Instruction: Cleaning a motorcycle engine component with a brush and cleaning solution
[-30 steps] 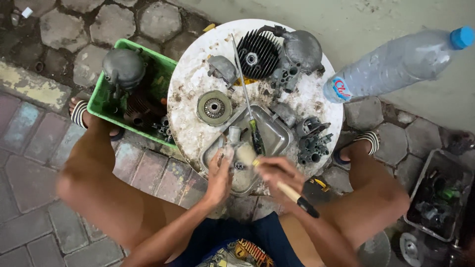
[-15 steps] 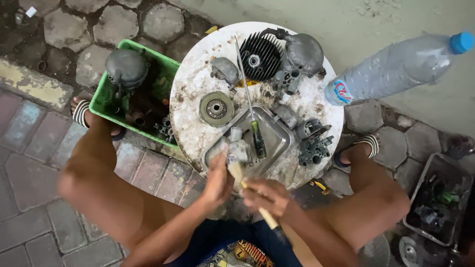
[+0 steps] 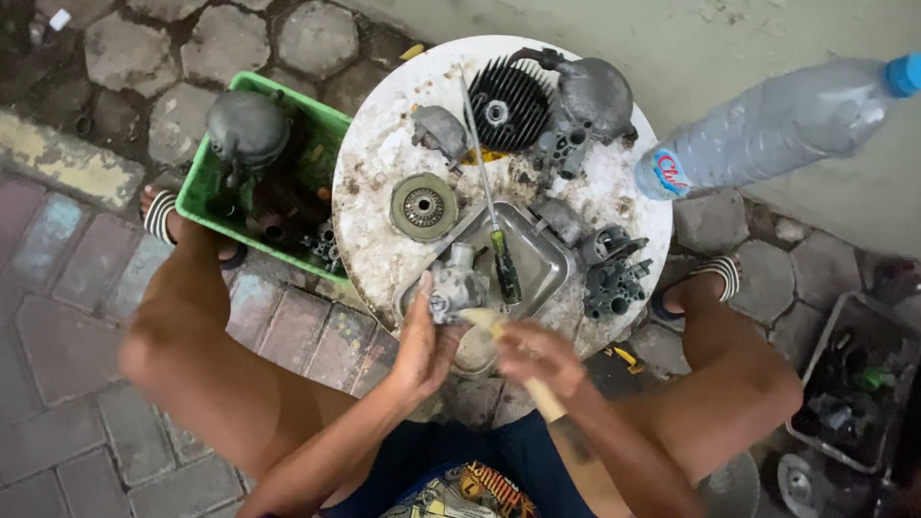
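My left hand [image 3: 422,345] grips a small grey metal engine part, a carburettor-like body [image 3: 455,284], over the near edge of a square metal tray [image 3: 537,251]. My right hand [image 3: 537,357] holds a pale wooden-handled brush [image 3: 508,357]; its bristle end touches the part. A screwdriver with a green and black handle [image 3: 501,257] lies across the tray. All this rests on a dirty round white table [image 3: 379,216] between my knees.
On the table lie a finned black cylinder head [image 3: 507,94], a grey casing [image 3: 595,96], a round clutch disc [image 3: 423,206] and dark small parts [image 3: 614,278]. A green crate [image 3: 213,182] of parts stands left, a plastic bottle [image 3: 767,125] right, a grey bin [image 3: 854,384] far right.
My right hand and the brush have shifted back and forth against the part, moving slightly right and up since half a second ago. My left hand still holds the part.
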